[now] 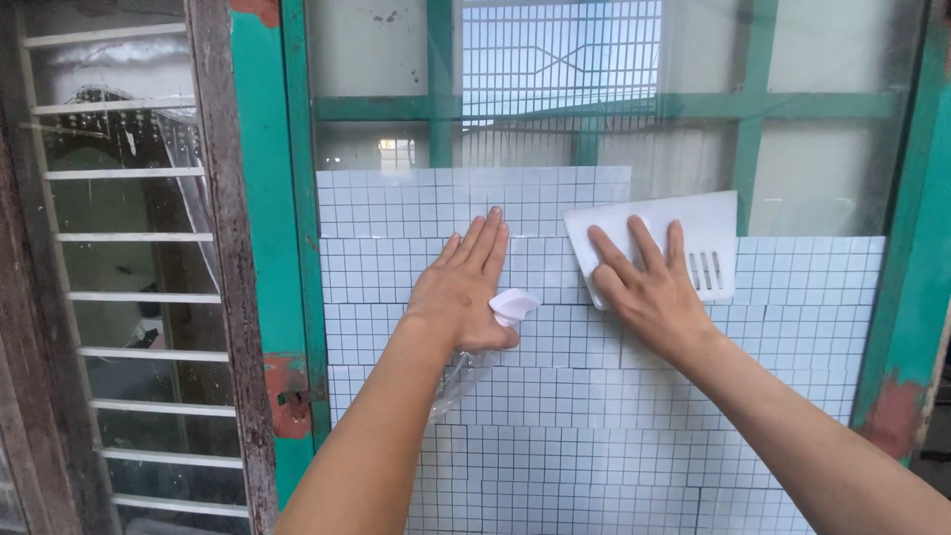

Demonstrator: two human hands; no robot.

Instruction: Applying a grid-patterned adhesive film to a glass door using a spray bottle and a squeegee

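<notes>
Head view, close, facing window (634,89)

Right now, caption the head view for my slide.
Left hand flattens gridded film on window glass; right hand presses a white scraper.
</notes>
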